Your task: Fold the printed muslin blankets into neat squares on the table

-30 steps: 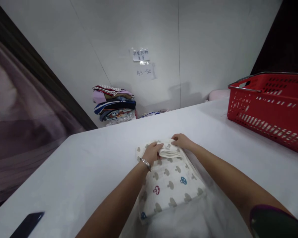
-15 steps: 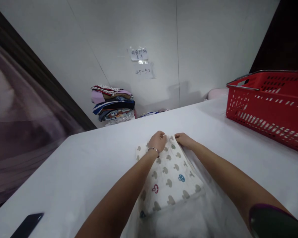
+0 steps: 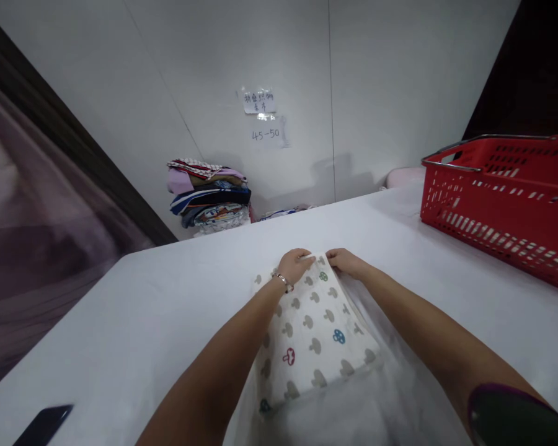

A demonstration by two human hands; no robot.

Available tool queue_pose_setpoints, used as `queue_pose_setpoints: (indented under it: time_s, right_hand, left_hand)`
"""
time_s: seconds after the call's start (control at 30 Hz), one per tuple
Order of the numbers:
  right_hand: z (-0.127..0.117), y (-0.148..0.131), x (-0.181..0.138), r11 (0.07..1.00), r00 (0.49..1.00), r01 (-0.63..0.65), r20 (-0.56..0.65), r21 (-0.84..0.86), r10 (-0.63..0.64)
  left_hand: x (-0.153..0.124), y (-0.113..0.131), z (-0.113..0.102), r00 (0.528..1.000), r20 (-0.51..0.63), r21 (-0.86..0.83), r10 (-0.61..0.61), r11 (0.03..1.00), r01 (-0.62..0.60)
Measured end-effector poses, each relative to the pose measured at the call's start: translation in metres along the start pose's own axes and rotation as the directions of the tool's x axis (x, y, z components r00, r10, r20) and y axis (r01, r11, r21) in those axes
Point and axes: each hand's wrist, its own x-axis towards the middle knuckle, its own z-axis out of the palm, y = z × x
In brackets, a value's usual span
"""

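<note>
A folded white cloth printed with grey mushrooms, and a few red, blue and green ones, lies flat on the table in front of me. My left hand, a bracelet at its wrist, is closed at the far edge of this cloth, its fingertips near the edge's middle. At the far right corner, my right hand pinches the cloth's edge; part of its fingers is hidden. Whitish, see-through material, which looks like a plastic bag, spreads around the cloth's near end and right side.
A red basket with a metal handle stands at the right. Beyond the white table rises a stack of folded fabrics. A dark phone-like object lies near left. Paper signs hang on the wall.
My left hand has turned slightly and its fingers reach further right along the cloth's far edge. The right hand stays at its corner. The view has shifted slightly.
</note>
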Motion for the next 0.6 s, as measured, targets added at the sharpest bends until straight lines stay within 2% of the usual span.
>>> queue_pose_setpoints:
  time_s: [0.07, 0.13, 0.3, 0.43, 0.5, 0.57, 0.6]
  right_hand:
    - [0.001, 0.000, 0.001, 1.000, 1.000, -0.006, 0.002, 0.019, 0.006]
    - [0.001, 0.000, 0.001, 0.999, 1.000, -0.006, 0.003, 0.034, 0.006]
    - [0.001, 0.002, 0.003, 0.998, 1.000, -0.017, 0.010, 0.066, 0.017]
    - [-0.002, 0.006, 0.006, 0.994, 0.999, -0.046, 0.025, 0.103, 0.044]
    - [-0.003, 0.007, 0.007, 0.991, 0.998, -0.055, 0.033, 0.119, 0.052]
    - [-0.003, 0.007, 0.007, 0.990, 0.998, -0.061, 0.039, 0.131, 0.056]
    - [-0.003, 0.007, 0.007, 0.989, 0.997, -0.063, 0.041, 0.135, 0.058]
  left_hand:
    - [0.003, -0.002, -0.002, 0.994, 0.092, -0.031, -0.054, 0.998, 0.057]
    - [0.011, -0.001, -0.001, 0.983, 0.150, 0.013, -0.102, 0.995, 0.101]
    - [0.029, 0.006, 0.004, 0.981, 0.153, 0.045, -0.119, 0.993, 0.113]
    - [0.027, 0.010, 0.000, 0.967, 0.225, -0.014, -0.117, 0.992, 0.124]
    - [0.024, 0.012, -0.008, 0.947, 0.301, -0.066, -0.117, 0.988, 0.143]
    - [0.025, 0.015, -0.017, 0.899, 0.423, -0.101, -0.108, 0.981, 0.166]
    - [0.026, 0.017, -0.020, 0.871, 0.478, -0.064, -0.111, 0.985, 0.161]
